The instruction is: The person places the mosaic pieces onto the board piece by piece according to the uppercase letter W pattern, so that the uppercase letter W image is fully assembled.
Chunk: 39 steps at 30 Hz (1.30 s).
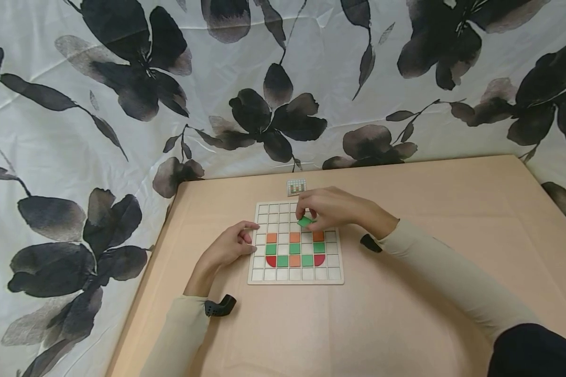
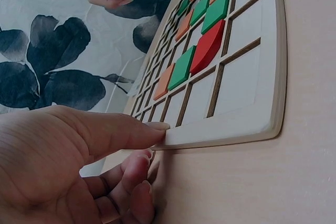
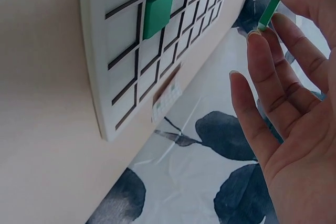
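Observation:
A white square grid board [image 1: 296, 280] with brown lines lies on the table, with orange, green and red tiles set in several of its cells. At its left edge, the left hand [image 1: 229, 244] rests its thumb and index fingertip apart along the rim, the other fingers loosely curled. In the left wrist view that thumb [image 2: 115, 132] touches the board's edge. Above the board's upper right part, the right hand [image 1: 332, 207] pinches a small green tile [image 1: 304, 221]. The right wrist view shows this tile edge-on between thumb and fingertips, off the board.
A small card [image 1: 296, 187] with a printed grid pattern lies just behind the board. The light wooden table [image 1: 405, 314] extends around it. A white cloth with dark flowers [image 1: 273, 47] hangs behind and to the left of the table.

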{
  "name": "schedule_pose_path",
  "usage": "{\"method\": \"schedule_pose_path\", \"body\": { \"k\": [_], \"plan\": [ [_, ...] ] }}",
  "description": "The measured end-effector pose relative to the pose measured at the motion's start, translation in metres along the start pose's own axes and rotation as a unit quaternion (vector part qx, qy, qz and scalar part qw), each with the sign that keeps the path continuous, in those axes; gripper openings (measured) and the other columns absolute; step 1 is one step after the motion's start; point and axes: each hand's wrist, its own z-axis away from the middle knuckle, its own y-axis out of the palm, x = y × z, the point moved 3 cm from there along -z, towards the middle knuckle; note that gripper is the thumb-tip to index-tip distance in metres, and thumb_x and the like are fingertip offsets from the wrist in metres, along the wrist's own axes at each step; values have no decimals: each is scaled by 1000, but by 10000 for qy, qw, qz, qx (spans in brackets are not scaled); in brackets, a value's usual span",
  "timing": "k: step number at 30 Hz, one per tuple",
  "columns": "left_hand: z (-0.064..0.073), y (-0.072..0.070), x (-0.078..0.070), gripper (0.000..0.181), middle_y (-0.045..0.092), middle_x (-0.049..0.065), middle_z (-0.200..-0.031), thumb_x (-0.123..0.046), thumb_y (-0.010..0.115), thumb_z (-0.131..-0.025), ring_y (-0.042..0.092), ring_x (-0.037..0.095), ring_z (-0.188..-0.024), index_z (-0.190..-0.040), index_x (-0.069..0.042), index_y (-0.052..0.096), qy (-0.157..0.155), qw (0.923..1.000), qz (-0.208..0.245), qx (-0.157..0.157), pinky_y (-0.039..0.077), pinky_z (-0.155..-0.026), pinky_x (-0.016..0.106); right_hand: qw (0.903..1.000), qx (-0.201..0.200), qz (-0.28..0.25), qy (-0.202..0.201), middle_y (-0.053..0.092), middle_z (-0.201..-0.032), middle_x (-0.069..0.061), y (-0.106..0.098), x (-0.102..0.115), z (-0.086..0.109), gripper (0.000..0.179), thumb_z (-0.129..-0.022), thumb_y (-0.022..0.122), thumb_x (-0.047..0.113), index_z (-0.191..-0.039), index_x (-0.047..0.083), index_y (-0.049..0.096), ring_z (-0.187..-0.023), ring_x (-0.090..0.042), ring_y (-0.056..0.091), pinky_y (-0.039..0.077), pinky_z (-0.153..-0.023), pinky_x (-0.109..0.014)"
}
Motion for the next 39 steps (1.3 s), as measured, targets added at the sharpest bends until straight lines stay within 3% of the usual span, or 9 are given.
{"method": "schedule_pose_path", "body": {
  "k": [10, 30, 39],
  "plan": [
    [1, 0, -1, 54, 53, 11, -94, 4, 74, -87, 49, 22, -79, -137, -8, 57, -55, 10000, 38, -26, 41, -62, 26, 9998, 169, -8, -40, 66, -103, 3, 5, 2, -18, 18, -87, 78, 33, -102, 24, 74, -80, -9, 60, 45, -66, -29],
    [0, 0, -1, 54, 53, 10, -94, 2, 74, -88, 49, 22, -79, -137, -10, 57, -75, 10000, -22, 21, 41, -62, 25, 9982, 552, 85, -236, 67, -103, 0, 27, 8, -65, 17, -86, 75, 28, -101, 20, 73, -78, -10, 53, 45, -68, -28],
    [1, 0, -2, 53, 53, 10, -94, 2, 74, -88, 49, 22, -79, -137, -10, 57, -95, 10000, -25, 0, 41, -63, 25, 9963, 752, 351, -220, 61, -102, 8, 40, 9, -78, 17, -87, 73, 30, -102, 22, 72, -84, -10, 56, 48, -72, -27]
  ]
}}
